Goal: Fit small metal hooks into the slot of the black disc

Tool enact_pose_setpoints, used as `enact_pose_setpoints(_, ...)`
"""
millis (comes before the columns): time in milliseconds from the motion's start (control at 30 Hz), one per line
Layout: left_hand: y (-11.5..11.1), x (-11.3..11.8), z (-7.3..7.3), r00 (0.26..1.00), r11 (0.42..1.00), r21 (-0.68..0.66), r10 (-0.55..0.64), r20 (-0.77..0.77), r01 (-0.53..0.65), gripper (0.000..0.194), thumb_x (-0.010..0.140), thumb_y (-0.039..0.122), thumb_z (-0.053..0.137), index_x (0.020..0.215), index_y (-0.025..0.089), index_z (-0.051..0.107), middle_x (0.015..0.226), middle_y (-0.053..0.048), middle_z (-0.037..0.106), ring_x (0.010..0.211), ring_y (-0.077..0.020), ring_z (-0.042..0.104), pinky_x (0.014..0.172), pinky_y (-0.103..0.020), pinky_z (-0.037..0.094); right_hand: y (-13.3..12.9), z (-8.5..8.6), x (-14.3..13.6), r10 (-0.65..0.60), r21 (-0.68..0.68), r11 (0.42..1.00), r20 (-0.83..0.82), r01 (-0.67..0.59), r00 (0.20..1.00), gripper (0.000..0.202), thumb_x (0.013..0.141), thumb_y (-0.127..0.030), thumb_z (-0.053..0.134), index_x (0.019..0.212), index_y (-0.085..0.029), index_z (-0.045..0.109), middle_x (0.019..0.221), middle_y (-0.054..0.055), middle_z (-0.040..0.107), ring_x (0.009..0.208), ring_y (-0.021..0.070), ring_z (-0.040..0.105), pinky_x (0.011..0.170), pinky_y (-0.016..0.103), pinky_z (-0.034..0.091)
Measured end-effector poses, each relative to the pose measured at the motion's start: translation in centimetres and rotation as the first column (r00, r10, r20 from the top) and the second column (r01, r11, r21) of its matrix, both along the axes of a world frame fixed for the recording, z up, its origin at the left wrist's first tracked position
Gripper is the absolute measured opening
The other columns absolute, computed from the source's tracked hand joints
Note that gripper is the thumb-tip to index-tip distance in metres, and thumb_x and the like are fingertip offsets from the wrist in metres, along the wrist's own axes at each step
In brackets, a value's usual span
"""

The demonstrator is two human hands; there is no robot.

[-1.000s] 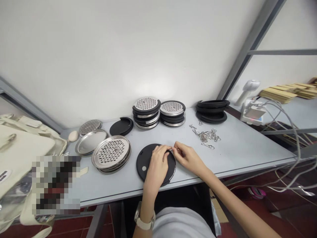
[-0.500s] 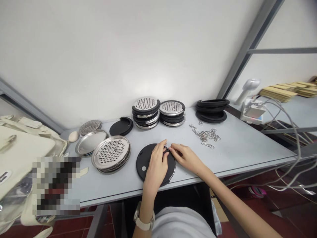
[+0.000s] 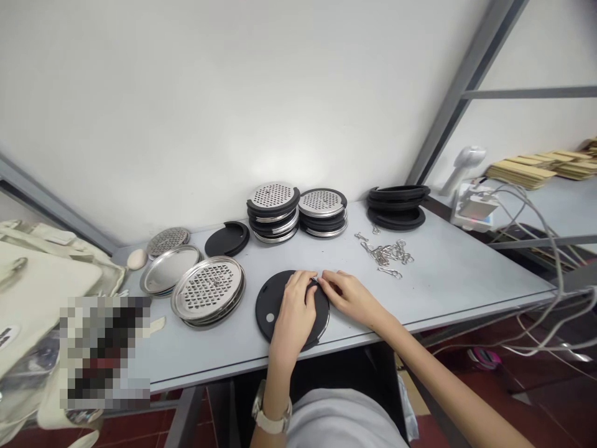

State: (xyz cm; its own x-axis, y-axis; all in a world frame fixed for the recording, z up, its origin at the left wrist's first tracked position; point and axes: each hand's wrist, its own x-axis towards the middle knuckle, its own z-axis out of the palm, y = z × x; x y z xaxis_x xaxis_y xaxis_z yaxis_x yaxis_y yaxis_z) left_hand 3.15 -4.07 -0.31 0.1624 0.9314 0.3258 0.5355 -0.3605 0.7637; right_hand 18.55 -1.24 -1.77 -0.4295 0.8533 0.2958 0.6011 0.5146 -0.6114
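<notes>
A round black disc [image 3: 270, 303] with a small pale dot lies near the front edge of the table, and a thin silvery rim shows at its right. Over the disc rests my left hand [image 3: 295, 308], fingers bent and gripping its far edge, thumb close by. My right hand [image 3: 347, 295] is closed in a pinch at the disc's upper right edge. Between the fingertips of both hands a small shiny metal clip [image 3: 316, 279] shows, mostly hidden. Similar metal clips [image 3: 389, 252] lie in a loose pile to the right.
Behind stand two stacks of black-rimmed grater discs [image 3: 273, 196] [image 3: 321, 202] and a pile of black covers [image 3: 396, 218]. Metal grater plates [image 3: 208, 289], a plain metal dish [image 3: 170, 267] and one black cover [image 3: 227, 239] lie left. Cables [image 3: 555, 274] hang at right; a bag [image 3: 46, 261] sits left.
The fingers of my left hand have dropped slightly at the disc's far edge. My right hand keeps its pinch, and the view has shifted a little.
</notes>
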Motion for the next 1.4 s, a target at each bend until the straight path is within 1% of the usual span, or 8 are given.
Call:
enact_pose_setpoints(167,0.05,-0.07,-0.03,1.000,1.000,-0.009,-0.003,0.010,0.003,0.028,0.088,0.005,0.042,0.105,0.021,0.056,0.106,-0.005,0.059,0.102,-0.0193,0.056,0.092,-0.036,0.045,-0.09,0.09,-0.05,0.008,-0.004,1.000,0.006,-0.008,1.000,0.023,0.093,-0.024,0.039,0.070,-0.022,0.037,0.056,-0.005,0.041,0.055,0.0128,0.043,0.060,0.024,0.033)
enact_pose_setpoints(300,0.11,-0.09,-0.17,1.000,1.000,-0.015,-0.007,0.004,0.007,0.028,0.088,0.006,0.043,0.106,0.021,0.057,0.107,-0.005,0.060,0.103,-0.0194,0.056,0.092,-0.036,0.046,-0.14,0.23,-0.09,0.005,-0.005,1.000,0.008,-0.005,1.000,0.022,0.092,-0.023,0.038,0.070,-0.022,0.036,0.056,-0.005,0.041,0.055,0.0129,0.044,0.059,0.024,0.033)
enact_pose_setpoints(500,0.10,-0.17,-0.79,1.000,0.999,-0.039,0.021,0.009,-0.020,0.028,0.090,0.011,0.043,0.112,0.022,0.056,0.125,-0.006,0.054,0.116,-0.0198,0.052,0.101,-0.038,0.043,-0.20,0.13,-0.05,-0.019,-0.035,0.999,-0.016,0.018,1.000,0.021,0.093,-0.024,0.037,0.072,-0.022,0.038,0.058,-0.005,0.042,0.056,0.0130,0.042,0.058,0.024,0.033)
enact_pose_setpoints(567,0.12,-0.20,-0.91,1.000,0.999,-0.036,0.020,0.002,-0.020,0.028,0.091,0.011,0.043,0.113,0.022,0.056,0.127,-0.006,0.053,0.118,-0.0202,0.051,0.102,-0.038,0.042,-0.24,0.07,-0.03,-0.022,-0.039,0.999,-0.023,0.021,0.999,0.021,0.093,-0.024,0.037,0.072,-0.022,0.038,0.058,-0.005,0.042,0.055,0.0128,0.041,0.058,0.024,0.033)
enact_pose_setpoints(900,0.07,-0.12,-0.61,1.000,0.999,-0.028,0.015,-0.009,-0.015,0.030,0.090,0.009,0.042,0.113,0.022,0.056,0.120,-0.006,0.057,0.115,-0.0197,0.052,0.101,-0.038,0.043,0.06,-0.04,-0.02,-0.024,-0.035,0.999,0.002,0.024,1.000,0.023,0.092,-0.023,0.037,0.069,-0.022,0.035,0.056,-0.005,0.040,0.055,0.0127,0.040,0.057,0.023,0.030)
enact_pose_setpoints(1167,0.10,-0.21,-0.35,1.000,1.000,-0.016,0.009,-0.023,-0.009,0.027,0.090,0.008,0.043,0.110,0.022,0.056,0.111,-0.005,0.059,0.108,-0.0196,0.055,0.096,-0.038,0.044,0.10,-0.18,0.03,-0.024,-0.024,0.999,0.010,0.024,1.000,0.026,0.094,-0.025,0.036,0.068,-0.022,0.034,0.057,-0.004,0.039,0.055,0.0129,0.041,0.056,0.023,0.030)
enact_pose_setpoints(1300,0.09,-0.18,-0.16,1.000,1.000,-0.022,0.009,-0.010,-0.009,0.027,0.089,0.008,0.042,0.107,0.022,0.056,0.108,-0.005,0.059,0.106,-0.0199,0.056,0.094,-0.037,0.045,0.04,-0.06,-0.04,-0.030,-0.014,0.999,0.014,0.030,0.999,0.023,0.094,-0.025,0.036,0.072,-0.022,0.038,0.060,-0.003,0.043,0.058,0.0134,0.044,0.056,0.023,0.032)
enact_pose_setpoints(1400,0.08,-0.12,-0.06,1.000,1.000,-0.025,0.007,0.004,-0.007,0.026,0.089,0.008,0.042,0.105,0.021,0.057,0.106,-0.006,0.059,0.103,-0.0200,0.057,0.092,-0.037,0.046,-0.05,0.14,-0.09,-0.035,-0.020,0.999,0.012,0.035,0.999,0.018,0.094,-0.024,0.035,0.078,-0.022,0.044,0.063,-0.002,0.047,0.058,0.0136,0.046,0.056,0.023,0.033)
